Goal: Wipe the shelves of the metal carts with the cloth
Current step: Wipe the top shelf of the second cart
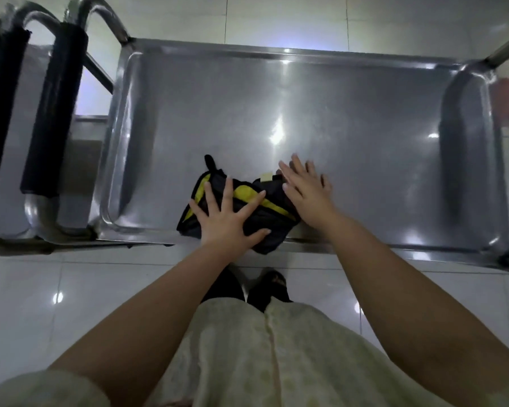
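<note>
White tiled floor, steel cart shelf on it. Black-and-yellow cloth at shelf's near edge. Left hand flat on cloth, fingers spread. Right hand flat on cloth's right end, fingers straight. Black-padded handles at left.

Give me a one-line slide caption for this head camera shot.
Left hand and right hand, fingers spread, lie flat on a black-and-yellow cloth near the front edge of the metal cart shelf.
</note>
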Motion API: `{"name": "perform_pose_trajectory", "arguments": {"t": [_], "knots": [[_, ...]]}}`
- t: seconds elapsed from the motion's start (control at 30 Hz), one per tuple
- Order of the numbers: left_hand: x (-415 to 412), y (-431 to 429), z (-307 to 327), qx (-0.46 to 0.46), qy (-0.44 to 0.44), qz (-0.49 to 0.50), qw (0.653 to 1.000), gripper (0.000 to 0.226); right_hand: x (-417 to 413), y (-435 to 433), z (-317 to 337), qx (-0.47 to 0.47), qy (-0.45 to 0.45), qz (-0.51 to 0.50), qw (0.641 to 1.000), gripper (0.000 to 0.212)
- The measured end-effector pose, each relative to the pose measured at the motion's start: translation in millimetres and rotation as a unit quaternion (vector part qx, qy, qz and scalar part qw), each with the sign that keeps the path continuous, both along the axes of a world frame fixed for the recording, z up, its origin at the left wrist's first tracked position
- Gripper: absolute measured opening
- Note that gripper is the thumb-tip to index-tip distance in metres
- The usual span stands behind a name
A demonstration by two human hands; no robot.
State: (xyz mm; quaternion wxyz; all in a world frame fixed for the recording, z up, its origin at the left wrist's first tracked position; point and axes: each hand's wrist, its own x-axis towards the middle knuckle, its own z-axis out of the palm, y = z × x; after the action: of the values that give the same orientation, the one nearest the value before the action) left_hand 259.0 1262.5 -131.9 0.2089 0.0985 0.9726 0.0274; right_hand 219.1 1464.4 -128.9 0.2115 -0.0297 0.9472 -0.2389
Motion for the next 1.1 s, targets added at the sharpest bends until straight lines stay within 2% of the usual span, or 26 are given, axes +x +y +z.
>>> {"name": "perform_pose_trajectory", "arguments": {"t": [0.07,0.13,0.17,0.23,0.33,0.4,0.53,0.6,0.73,0.8,0.9,1.0,1.1], "knots": [[3,21,-1,-0.002,-0.004,-0.003,1.000,0.078,10,42,-2,0.040,0.034,-0.022,0.998,0.048],[6,42,-1,0.004,-0.005,-0.014,1.000,0.078,21,80,-7,0.111,0.026,-0.042,0.993,0.048],[8,55,-2,0.008,-0.003,-0.024,1.000,0.077,26,93,-10,0.116,0.013,-0.039,0.992,0.048],[13,85,-2,0.015,0.004,-0.049,0.999,0.076,33,107,-16,0.043,0.001,-0.024,0.999,0.047],[22,134,-4,0.012,0.012,-0.077,0.997,0.076,34,115,-13,-0.129,-0.040,-0.074,0.988,0.045],[27,161,-6,-0.001,0.011,-0.071,0.997,0.076,32,121,-8,-0.158,-0.039,-0.061,0.985,0.044],[25,189,-6,0.005,-0.010,-0.051,0.999,0.079,31,124,-5,-0.041,0.016,-0.023,0.999,0.045],[22,186,-3,0.039,-0.022,-0.056,0.997,0.069,35,126,-6,0.030,0.044,-0.011,0.999,0.047],[21,149,0,0.128,-0.011,-0.050,0.990,0.060,59,114,-4,0.073,0.088,-0.011,0.993,0.054],[20,123,-4,0.105,0.002,-0.046,0.993,0.060,73,96,-8,0.099,0.121,0.059,0.986,0.058],[14,80,-8,0.071,0.007,-0.022,0.997,0.063,83,81,-21,0.157,0.104,0.141,0.972,0.057],[9,28,-12,0.056,0.029,0.009,0.998,0.063,73,99,-23,0.172,0.089,0.095,0.977,0.052],[1,-27,-16,0.043,0.070,0.077,0.994,0.062,66,138,-21,0.194,0.034,-0.067,0.978,0.050]]}}
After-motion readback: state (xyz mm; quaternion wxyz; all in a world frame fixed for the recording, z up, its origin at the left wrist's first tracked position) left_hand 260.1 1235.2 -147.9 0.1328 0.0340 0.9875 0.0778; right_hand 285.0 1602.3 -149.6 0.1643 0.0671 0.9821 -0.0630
